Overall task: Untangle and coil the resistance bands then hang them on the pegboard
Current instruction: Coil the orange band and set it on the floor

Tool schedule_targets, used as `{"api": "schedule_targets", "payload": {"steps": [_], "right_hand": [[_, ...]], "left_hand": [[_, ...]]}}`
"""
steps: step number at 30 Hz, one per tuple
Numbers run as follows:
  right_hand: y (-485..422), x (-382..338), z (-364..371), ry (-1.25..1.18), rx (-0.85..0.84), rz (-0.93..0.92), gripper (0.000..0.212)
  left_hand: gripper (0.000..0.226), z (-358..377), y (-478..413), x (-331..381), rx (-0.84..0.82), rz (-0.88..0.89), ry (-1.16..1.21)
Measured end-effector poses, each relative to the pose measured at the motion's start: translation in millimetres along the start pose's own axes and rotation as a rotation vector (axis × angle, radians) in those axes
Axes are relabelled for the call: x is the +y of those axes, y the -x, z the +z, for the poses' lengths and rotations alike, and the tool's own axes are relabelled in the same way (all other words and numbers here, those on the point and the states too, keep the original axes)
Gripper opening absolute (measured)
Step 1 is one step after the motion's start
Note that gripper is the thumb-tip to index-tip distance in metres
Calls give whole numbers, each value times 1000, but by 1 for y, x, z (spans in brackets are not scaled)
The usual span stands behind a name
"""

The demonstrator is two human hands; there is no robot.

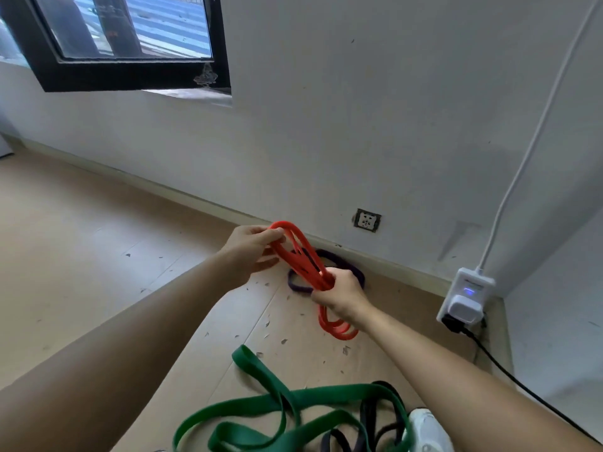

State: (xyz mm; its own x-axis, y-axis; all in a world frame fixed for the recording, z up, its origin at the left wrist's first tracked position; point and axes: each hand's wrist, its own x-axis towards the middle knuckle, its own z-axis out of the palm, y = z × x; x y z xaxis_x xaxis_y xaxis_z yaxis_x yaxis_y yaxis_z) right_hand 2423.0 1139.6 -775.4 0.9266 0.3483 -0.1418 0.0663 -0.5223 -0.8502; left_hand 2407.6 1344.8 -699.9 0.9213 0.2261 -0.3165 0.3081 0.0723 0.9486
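Observation:
A red resistance band is gathered into several loops and held above the floor between both hands. My left hand pinches the upper end of the loops. My right hand grips the bundle lower down, and the loop ends hang out below the fist. A purple band lies coiled on the floor by the baseboard, partly hidden behind the red one. A wide green band sprawls tangled on the floor near me, with a black band caught among its loops. No pegboard is in view.
A white power strip leans in the corner at right, its black cable trailing over the floor. A wall socket sits above the baseboard. A white shoe shows at the bottom edge. A window is upper left.

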Motion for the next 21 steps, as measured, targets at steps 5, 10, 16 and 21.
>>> {"api": "schedule_targets", "payload": {"steps": [5,10,16,21], "right_hand": [[-16,60,0,260,-91,73,39],[-41,128,3,447,-138,133,44],[-80,200,-3,586,-281,204,30],[-122,250,0,709,-340,178,11]], "left_hand": [[25,6,-29,-81,5,-198,28],[23,29,-67,-165,49,-379,57],[22,58,-120,-251,40,-464,-95],[20,80,-163,-289,107,-427,-178]]}}
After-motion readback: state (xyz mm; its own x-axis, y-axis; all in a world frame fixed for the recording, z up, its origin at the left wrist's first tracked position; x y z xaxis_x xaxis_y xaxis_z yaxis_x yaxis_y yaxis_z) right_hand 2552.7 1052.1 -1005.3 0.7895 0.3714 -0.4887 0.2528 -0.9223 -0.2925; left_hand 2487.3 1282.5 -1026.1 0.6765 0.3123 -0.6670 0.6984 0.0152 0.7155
